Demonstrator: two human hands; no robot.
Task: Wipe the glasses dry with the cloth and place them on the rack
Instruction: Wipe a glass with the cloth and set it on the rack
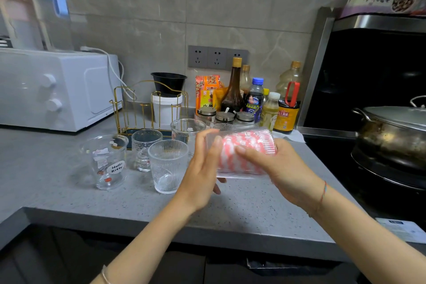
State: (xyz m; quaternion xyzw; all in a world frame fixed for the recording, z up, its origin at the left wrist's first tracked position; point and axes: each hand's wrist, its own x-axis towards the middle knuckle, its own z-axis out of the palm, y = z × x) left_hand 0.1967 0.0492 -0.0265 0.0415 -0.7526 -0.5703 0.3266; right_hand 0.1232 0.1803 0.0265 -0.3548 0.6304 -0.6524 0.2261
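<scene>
You've got a ribbed glass (250, 134) lying on its side in the air over the worktop (57, 182), approx. centre of view, w/ the pink-and-white cloth (232, 160) stuffed inside it. Your R hand (284, 169) wraps the glass's 3 o'clock end, fingers curled over the front. Your L hand (201, 169) clasps the 9 o'clock end, fingers on the upper side, thumb underneath. Four more glasses stand upright on the worktop to the 9 o'clock side of the held one: a second ribbed tumbler (167, 166) nearest your L hand, a small patterned glass (145, 148) just behind it, a Hello Kitty glass (106, 161) further out at 9, and a plain clear glass (186, 130) at 11. The rim of another glass (224, 126) peeks over the held one at 12; the rest is hidden. The gold wire rack (147, 108) stands at 10 o'clock, behind the glasses, next to a white oven (53, 90). Sauce bottles (232, 94) cluster at 1 o'clock by the wall, and a lidded pot (391, 136) sits at 3 o'clock.
</scene>
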